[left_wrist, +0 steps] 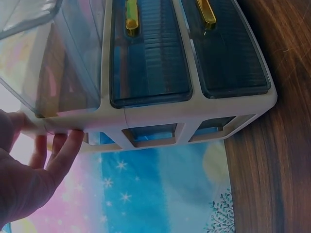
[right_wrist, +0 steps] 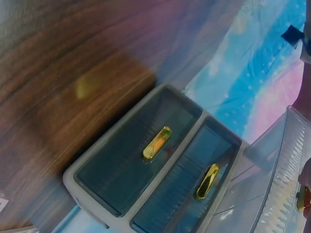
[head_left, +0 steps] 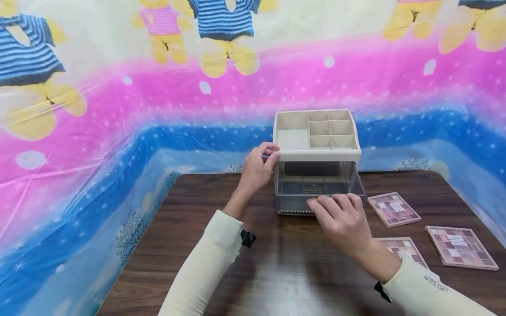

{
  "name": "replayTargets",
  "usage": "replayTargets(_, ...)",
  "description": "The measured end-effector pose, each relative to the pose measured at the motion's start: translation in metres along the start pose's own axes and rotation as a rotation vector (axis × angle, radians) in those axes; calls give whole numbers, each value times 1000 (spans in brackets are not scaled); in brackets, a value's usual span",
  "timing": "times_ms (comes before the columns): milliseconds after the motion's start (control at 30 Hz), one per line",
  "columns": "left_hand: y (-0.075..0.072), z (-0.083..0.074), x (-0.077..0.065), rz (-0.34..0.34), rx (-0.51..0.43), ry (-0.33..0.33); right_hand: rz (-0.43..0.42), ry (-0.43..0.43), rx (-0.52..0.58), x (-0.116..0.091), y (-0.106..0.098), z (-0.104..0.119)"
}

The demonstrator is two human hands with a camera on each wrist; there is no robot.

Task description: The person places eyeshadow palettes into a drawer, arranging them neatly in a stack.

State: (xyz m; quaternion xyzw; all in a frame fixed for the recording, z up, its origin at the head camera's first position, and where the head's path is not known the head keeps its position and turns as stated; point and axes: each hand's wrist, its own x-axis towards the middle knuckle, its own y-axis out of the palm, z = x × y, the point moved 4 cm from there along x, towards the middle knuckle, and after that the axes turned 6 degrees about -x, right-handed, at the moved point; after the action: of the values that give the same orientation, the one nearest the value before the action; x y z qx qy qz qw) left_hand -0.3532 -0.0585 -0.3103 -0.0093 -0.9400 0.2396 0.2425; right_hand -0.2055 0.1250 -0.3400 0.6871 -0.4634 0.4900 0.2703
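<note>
A cream desktop organizer [head_left: 319,156] with a divided open top stands at the back of the table. Its top drawer [head_left: 290,204], clear smoky plastic, is pulled far out toward me. My left hand [head_left: 257,169] grips the organizer's upper left front corner, thumb in front and fingers along the side frame [left_wrist: 114,116]. With curled fingers my right hand [head_left: 344,224] pinches the drawer's gold handle [right_wrist: 299,199], mostly hidden by the fingers in the head view. In the right wrist view the middle drawer [right_wrist: 182,189] and bottom drawer [right_wrist: 126,170] are closed, each with a gold handle.
Several eyeshadow palettes lie right of the organizer: one close beside it [head_left: 393,209], one farther right [head_left: 460,247], one partly under the right forearm [head_left: 407,250]. A patterned cloth [head_left: 158,127] hangs behind the dark wooden table [head_left: 189,210].
</note>
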Motion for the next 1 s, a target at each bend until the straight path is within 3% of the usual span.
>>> replayTargets(233,1,2,1,-9,-11,-4,109,34,53,-1,-4,-4)
replayTargets(367,1,4,0,-2,-16,-14,113,96,119,-2,-10,-18)
replayTargets(533,2,5,1,-4,-11,-10,116,262,127,-13,-26,-54)
replayTargets(633,3,4,1,4,-8,1,211,396,92,-29,-37,-81)
replayTargets(733,2,2,2,15,-14,2,456,550,27,-51,-44,-104)
replayTargets(833,1,1,2,13,-27,-4,886,694,-12,-80,-43,-121)
replayTargets(933,0,2,2,4,-36,-7,1333,763,1,-112,-41,-131)
replayTargets(1000,1,2,2,2,-33,-4,1540,779,40,-132,-40,-132)
